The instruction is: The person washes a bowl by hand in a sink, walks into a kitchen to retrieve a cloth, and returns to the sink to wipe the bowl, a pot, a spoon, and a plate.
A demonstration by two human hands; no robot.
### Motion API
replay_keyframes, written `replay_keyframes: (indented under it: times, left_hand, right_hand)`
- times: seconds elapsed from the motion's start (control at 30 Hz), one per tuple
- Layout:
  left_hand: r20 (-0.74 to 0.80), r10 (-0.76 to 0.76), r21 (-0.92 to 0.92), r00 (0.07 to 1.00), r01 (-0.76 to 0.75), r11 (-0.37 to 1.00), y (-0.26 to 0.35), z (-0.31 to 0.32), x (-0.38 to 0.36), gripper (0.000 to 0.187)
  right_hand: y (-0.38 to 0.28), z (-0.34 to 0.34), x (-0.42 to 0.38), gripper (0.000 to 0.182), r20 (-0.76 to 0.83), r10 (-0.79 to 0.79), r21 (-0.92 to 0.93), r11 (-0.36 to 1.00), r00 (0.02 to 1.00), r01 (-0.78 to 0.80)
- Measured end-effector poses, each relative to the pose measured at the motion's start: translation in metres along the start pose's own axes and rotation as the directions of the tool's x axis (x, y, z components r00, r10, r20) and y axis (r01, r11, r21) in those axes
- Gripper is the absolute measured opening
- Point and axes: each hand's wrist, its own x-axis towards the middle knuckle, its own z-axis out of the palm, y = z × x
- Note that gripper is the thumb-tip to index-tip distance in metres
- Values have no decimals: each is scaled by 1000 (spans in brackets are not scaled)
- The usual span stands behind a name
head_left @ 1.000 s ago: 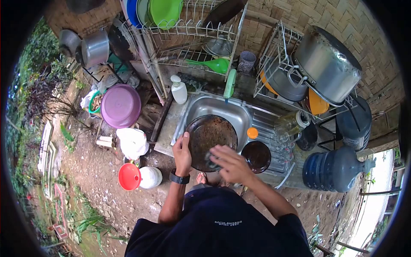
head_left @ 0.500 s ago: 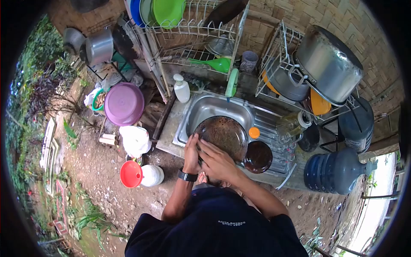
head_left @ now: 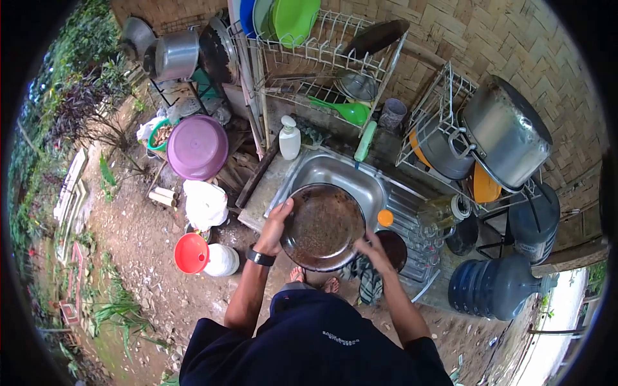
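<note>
A round dark pan or lid (head_left: 324,227) with a brown, stained surface is held over the front edge of the steel sink (head_left: 309,168). My left hand (head_left: 274,226) grips its left rim, thumb on top. At the right rim is my right hand (head_left: 375,249), blurred by motion; its fingers are smeared, and whether it touches the rim is unclear. Beneath that hand hangs a dark striped cloth (head_left: 369,283). An orange lid (head_left: 385,218) and a dark round dish (head_left: 391,251) rest on the drainboard to the right.
A white pump bottle (head_left: 290,138) stands left of the green-wrapped tap (head_left: 365,141). Glasses and a jar (head_left: 444,211) are on the drainboard, a large blue water bottle (head_left: 496,289) to the right. Dish racks (head_left: 322,51) stand behind; a red funnel-like container (head_left: 191,253) is on the ground.
My hands have moved apart, the left to the pan's left rim, the right to its right side. The pan sits lower over the sink's front edge. The striped cloth now shows.
</note>
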Motion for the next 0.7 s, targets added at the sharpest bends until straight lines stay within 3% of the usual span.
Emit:
replay_keyframes:
  times: [0.07, 0.13, 0.17, 0.27, 0.3, 0.33, 0.37, 0.4, 0.43, 0.53, 0.57, 0.67, 0.7]
  left_hand:
    - [-54, 173, 237, 983, -156, 959, -8, -6, 8, 38]
    - [-61, 374, 502, 925, -295, 813, -5, -13, 14, 38]
    - [-55, 531, 586, 845, -404, 702, -20, -27, 27, 38]
    - [-118, 555, 678, 823, -342, 651, 7, -11, -1, 41]
    - [-17, 574, 709, 819, -395, 584, 4, -21, 2, 49]
    - [-96, 377, 463, 921, -294, 836, 17, -14, -4, 52]
    - [-98, 151, 168, 984, -133, 977, 32, -6, -14, 56]
    - [-25, -77, -135, 997, 73, 988, 42, -1, -20, 60]
    - [-43, -144, -226, 989, 130, 965, 42, -4, -13, 62]
    - [-15, 50, -182, 999, -52, 982, 36, -13, 7, 54]
    - [-13, 86, -253, 996, -87, 964, 36, -15, 11, 46]
    - [24, 181, -333, 983, -163, 929, 57, -7, 7, 41]
    - [32, 186, -337, 982, -164, 927, 62, -6, 9, 40]
  right_hand:
    - [-5, 12, 1, 63, 198, 16, 6, 1000, 980, -18]
    - [-11, 22, 8, 52, 204, 9, -15, 1000, 979, -6]
    - [-13, 26, 10, 48, 202, 8, -25, 1000, 979, -3]
    - [-16, 46, 16, 40, -3, -282, -425, 869, 959, 254]
    - [-27, 54, 12, 46, -50, -365, -608, 750, 929, 262]
    - [-35, 56, 11, 49, -3, -429, -669, 672, 903, 316]
    - [-43, 58, 10, 51, 46, -487, -723, 586, 872, 365]
    - [-46, 59, 11, 53, 100, -534, -770, 493, 839, 406]
    - [-47, 60, 14, 67, 170, -633, -790, 370, 755, 488]
    - [-59, 59, 21, 83, 277, -640, -819, 232, 716, 525]
    - [-69, 54, 26, 82, 319, -622, -823, 193, 715, 535]
    - [-109, 48, 30, 84, 95, -680, -720, 457, 727, 522]
    - [-117, 42, 29, 92, 36, -643, -664, 556, 765, 499]
